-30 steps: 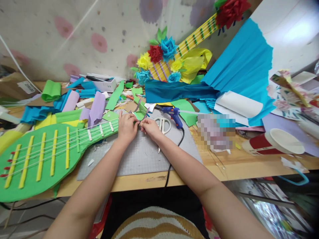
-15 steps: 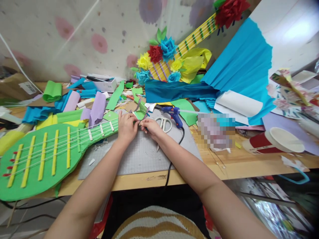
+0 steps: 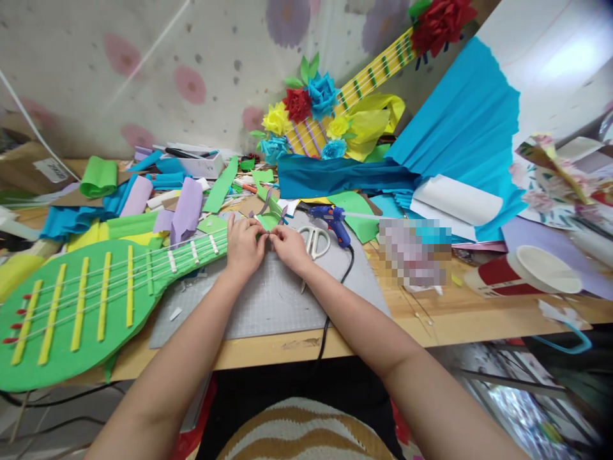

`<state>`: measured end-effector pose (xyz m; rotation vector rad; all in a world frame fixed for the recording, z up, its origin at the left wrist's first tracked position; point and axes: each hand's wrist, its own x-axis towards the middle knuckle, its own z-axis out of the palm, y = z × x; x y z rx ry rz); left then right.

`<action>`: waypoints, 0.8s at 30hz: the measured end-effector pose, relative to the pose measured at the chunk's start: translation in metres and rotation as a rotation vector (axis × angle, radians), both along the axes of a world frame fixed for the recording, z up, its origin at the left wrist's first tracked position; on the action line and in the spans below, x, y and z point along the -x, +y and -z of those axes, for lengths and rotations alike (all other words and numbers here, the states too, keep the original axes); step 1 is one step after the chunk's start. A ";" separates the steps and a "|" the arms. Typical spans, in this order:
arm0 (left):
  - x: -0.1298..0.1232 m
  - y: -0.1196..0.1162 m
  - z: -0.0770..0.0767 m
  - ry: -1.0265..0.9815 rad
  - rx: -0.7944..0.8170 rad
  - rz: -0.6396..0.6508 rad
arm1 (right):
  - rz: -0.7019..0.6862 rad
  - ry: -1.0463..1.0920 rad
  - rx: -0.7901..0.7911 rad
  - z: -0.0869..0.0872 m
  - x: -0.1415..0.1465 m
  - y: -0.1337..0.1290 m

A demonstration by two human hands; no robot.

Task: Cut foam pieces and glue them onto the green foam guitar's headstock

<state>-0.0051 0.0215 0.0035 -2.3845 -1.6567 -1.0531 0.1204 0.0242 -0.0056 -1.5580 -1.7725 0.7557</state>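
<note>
A green paper lute [image 3: 90, 281] with yellow bars and white strings lies at the left, its neck pointing right toward my hands. Over the end of the neck, my left hand [image 3: 245, 243] has its thumb and fingers closed in a pinch. My right hand [image 3: 288, 248] pinches close against it, fingertips almost touching. Whatever small thing sits between the fingertips is hidden. Just beyond them the lute's green head [image 3: 271, 219] shows, with dark purplish strips on it. White-handled scissors [image 3: 313, 243] lie right of my right hand on a grey cutting mat [image 3: 287, 306].
A blue glue gun [image 3: 335, 220] with a black cord lies behind the scissors. Coloured paper scraps [image 3: 184, 207] cover the back left. A flowered yellow paper instrument [image 3: 373, 73] leans on the wall beside blue crepe paper [image 3: 464, 134]. A paper cup [image 3: 522, 271] lies at the right.
My right hand's fingers have curled in and shifted slightly left, closer to my left fingertips. My left hand has hardly moved.
</note>
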 end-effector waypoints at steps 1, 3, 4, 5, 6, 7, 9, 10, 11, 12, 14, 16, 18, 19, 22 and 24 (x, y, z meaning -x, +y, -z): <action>0.000 -0.001 0.000 0.006 -0.001 -0.004 | -0.003 0.085 0.064 0.002 0.000 0.004; -0.001 -0.002 -0.001 0.017 -0.004 -0.023 | -0.011 0.196 0.145 0.007 -0.001 0.010; -0.002 -0.002 -0.001 0.020 -0.004 -0.033 | -0.014 0.222 0.164 0.009 -0.001 0.013; -0.002 -0.002 -0.001 0.020 -0.003 -0.043 | -0.018 0.238 0.180 0.010 -0.001 0.014; -0.002 -0.002 0.000 0.018 -0.002 -0.050 | -0.026 0.257 0.200 0.011 -0.002 0.015; -0.003 -0.002 0.001 0.016 -0.002 -0.057 | -0.040 0.282 0.227 0.012 -0.003 0.015; -0.003 -0.001 0.002 0.017 -0.009 -0.068 | -0.065 0.326 0.277 0.010 -0.007 0.012; -0.003 -0.001 0.003 0.022 -0.014 -0.074 | -0.073 0.326 0.283 0.009 -0.009 0.010; -0.003 0.000 0.004 0.028 -0.020 -0.080 | -0.075 0.302 0.277 0.007 -0.011 0.007; -0.003 0.000 0.004 0.034 -0.027 -0.086 | -0.074 0.259 0.264 0.004 -0.014 0.004; -0.003 0.000 0.005 0.042 -0.035 -0.098 | -0.071 0.150 0.239 0.000 -0.018 -0.001; -0.003 0.000 0.005 0.046 -0.040 -0.106 | -0.077 0.076 0.235 -0.004 -0.020 -0.006; -0.003 0.000 0.005 0.047 -0.044 -0.103 | -0.082 0.047 0.223 -0.006 -0.019 -0.007; -0.003 0.000 0.006 0.048 -0.044 -0.096 | -0.078 0.040 0.209 -0.007 -0.018 -0.007; -0.003 0.000 0.007 0.056 -0.042 -0.070 | -0.063 0.030 0.165 -0.007 -0.014 -0.004; -0.003 -0.001 0.007 0.062 -0.036 -0.062 | -0.066 0.041 0.143 -0.006 -0.012 -0.001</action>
